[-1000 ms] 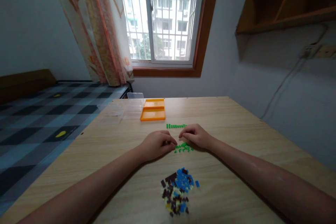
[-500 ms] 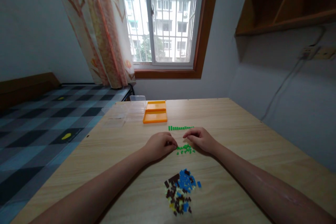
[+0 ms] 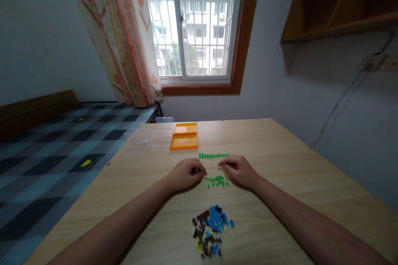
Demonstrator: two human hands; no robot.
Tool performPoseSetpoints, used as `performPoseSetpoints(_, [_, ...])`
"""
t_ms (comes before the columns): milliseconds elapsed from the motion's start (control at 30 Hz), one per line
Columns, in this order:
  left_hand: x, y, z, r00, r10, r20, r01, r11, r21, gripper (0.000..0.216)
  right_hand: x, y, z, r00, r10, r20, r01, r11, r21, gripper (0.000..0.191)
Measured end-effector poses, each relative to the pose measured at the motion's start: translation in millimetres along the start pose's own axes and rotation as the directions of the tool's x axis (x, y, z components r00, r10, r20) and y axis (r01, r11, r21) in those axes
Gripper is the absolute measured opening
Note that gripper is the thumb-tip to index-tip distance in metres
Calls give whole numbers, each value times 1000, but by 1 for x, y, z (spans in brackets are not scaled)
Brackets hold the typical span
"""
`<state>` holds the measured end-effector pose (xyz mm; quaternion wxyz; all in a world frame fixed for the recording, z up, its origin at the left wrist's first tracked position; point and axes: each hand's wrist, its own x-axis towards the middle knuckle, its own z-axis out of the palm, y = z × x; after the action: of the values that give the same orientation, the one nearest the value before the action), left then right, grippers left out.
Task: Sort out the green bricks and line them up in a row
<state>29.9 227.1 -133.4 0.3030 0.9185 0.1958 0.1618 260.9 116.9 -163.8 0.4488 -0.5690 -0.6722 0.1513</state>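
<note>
Green bricks [image 3: 218, 181] lie loose in a small scatter mid-counter, well in from the left and right edges of the counter [image 3: 289, 161]. Green row [image 3: 211, 156] is lined up just past them, on the far-edge side. Left hand [image 3: 187, 175] rests at the scatter's left-edge side, fingers curled, thumb and fingertips close together; can't tell if its grip pinches a piece. Right hand [image 3: 239, 169] sits on the right-edge side, index finger and thumb bent near each other; can't tell whether that grip is pressed together or has a piece in it. Mixed pile [image 3: 207, 231] of blue, dark brown and yellowish bricks is toward the near edge, apart from the green. Orange tray [image 3: 184, 141], 2 shallow sections, near the far edge; clear boxes [image 3: 141, 137] beside it by the far left corner. Risks, as judged: right hand is just beside the row's right end (touching or not, can't tell), so a dragged knuckle could knock pieces out of line. Pieces are tiny; a loose pinch could drop 1 or flick it away. A low wrist sweep could spread the scatter, and a hand pulled back low toward the near edge could blend green into the mixed pile.
</note>
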Motion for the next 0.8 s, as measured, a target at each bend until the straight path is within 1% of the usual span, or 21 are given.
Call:
performPoseSetpoints(100, [2,-2,0,999,-40,15,41,994,-100,15,-1,-1,0,1000,-16,0,16,1000,14,22])
performPoseSetpoints(167, [4,-4,1,998,-65,27,68,990,-122,13,-1,-1,0,1000,-17,-23,17,1000,9,22])
performPoseSetpoints(233, [5,-5,2,996,-87,28,89,989,-116,15,-2,-1,0,997,-7,-83,8,1000,5,23])
performPoseSetpoints(300, [5,-5,4,994,-105,20,107,988,-108,16,-1,0,-2,985,11,-170,-8,1000,20,23])
performPoseSetpoints(367, [4,-3,6,993,-117,16,118,988,-103,16,-1,1,-4,962,51,-267,-36,997,63,24])
performPoseSetpoints(433, [3,-1,7,993,-121,9,122,988,-99,16,0,1,-6,928,114,-356,-74,990,123,24])
performPoseSetpoints(533, [-1,2,8,993,-121,1,121,988,-94,15,2,3,-9,877,193,-440,-121,975,188,27])
performPoseSetpoints(667, [-4,5,9,995,-98,-13,97,994,-56,11,4,6,-12,842,245,-480,-157,963,217,32])
performPoseSetpoints(800, [-6,7,10,998,-64,-24,64,997,30,8,5,10,-13,837,276,-472,-186,955,230,33])
